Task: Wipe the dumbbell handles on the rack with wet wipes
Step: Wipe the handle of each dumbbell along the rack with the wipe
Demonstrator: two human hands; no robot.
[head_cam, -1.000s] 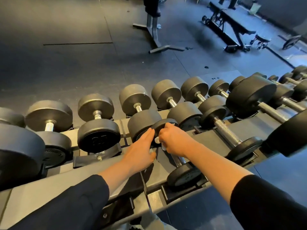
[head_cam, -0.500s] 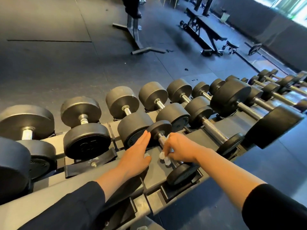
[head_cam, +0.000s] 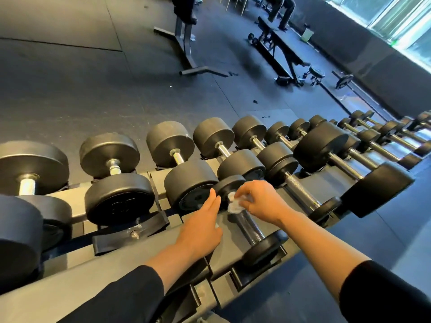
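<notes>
Right hand (head_cam: 261, 200) slid wet wipe (head_cam: 234, 204) up handle (head_cam: 248, 223); grey rack (head_cam: 70, 283), dark floor (head_cam: 93, 89).

One head-worn wide-angle camera supplies the only view. It looks forward and down from above the near edge of the dumbbell rack (head_cam: 130, 285), close enough that both forearms enter from the bottom of the frame. The horizon is tilted: the rack runs from lower left to right centre. The gym floor (head_cam: 81, 89) fills the upper left; a bench (head_cam: 279, 50) and windows (head_cam: 401, 22) occupy the upper right. Wide-angle distortion curves the frame edges. No second view exists for overlap.
</notes>
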